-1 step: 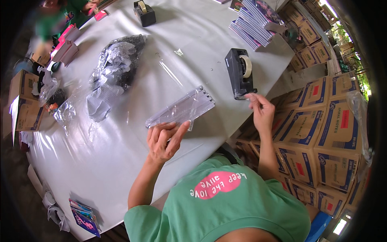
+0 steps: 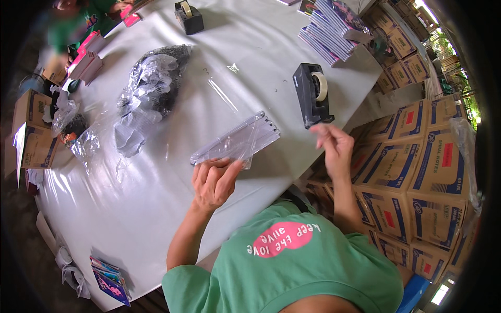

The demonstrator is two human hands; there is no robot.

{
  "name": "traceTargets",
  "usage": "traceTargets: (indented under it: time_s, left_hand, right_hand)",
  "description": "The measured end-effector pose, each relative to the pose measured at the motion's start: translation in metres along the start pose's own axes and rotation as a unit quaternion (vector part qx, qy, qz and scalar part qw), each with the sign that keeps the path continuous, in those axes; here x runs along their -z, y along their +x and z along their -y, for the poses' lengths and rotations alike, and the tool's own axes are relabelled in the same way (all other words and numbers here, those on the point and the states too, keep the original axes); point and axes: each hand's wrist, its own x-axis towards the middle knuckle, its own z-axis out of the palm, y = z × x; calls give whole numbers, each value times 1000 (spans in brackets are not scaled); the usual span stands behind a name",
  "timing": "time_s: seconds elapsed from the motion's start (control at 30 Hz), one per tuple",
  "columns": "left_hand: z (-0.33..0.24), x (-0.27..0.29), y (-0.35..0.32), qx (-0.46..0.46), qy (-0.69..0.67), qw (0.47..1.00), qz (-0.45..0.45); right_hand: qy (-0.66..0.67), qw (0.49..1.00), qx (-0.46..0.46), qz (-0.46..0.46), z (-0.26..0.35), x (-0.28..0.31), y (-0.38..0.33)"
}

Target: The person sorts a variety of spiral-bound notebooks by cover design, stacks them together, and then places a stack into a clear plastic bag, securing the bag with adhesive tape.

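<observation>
A spiral notebook [image 2: 235, 137] in a clear plastic sleeve lies slantwise on the table, its dark rings at the upper right end. My left hand [image 2: 213, 182] is closed on its near edge, fingers bent over the film. Just off the front end of a black tape dispenser [image 2: 312, 99] is my right hand [image 2: 336, 148], thumb and forefinger pinched together. Motion smears those fingertips, so whatever they hold cannot be made out. A roll of pale tape [image 2: 319, 86] sits in the dispenser.
Crumpled clear plastic [image 2: 151, 88] lies left of centre. A second tape dispenser [image 2: 188, 18] and stacked notebooks [image 2: 334, 31] stand farther back. Cartons [image 2: 399, 156] are piled right of the table. At the far left, a person [image 2: 86, 23] handles pink items. Small booklets [image 2: 110, 281] lie near left.
My right hand has shifted slightly left, away from the dispenser's front end. My left hand has stayed on the sleeved notebook, its forefinger a little more bent.
</observation>
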Motion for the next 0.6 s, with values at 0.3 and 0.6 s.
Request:
traceTargets:
  time_s: [0.3, 0.6]
  left_hand:
    - [-1, 4, -8, 25, 47, 997, 53]
    - [-10, 53, 59, 264, -67, 884, 379]
  right_hand:
    - [166, 927, -249, 228, 30, -99, -40]
    - [-126, 911, -167, 356, -61, -92, -34]
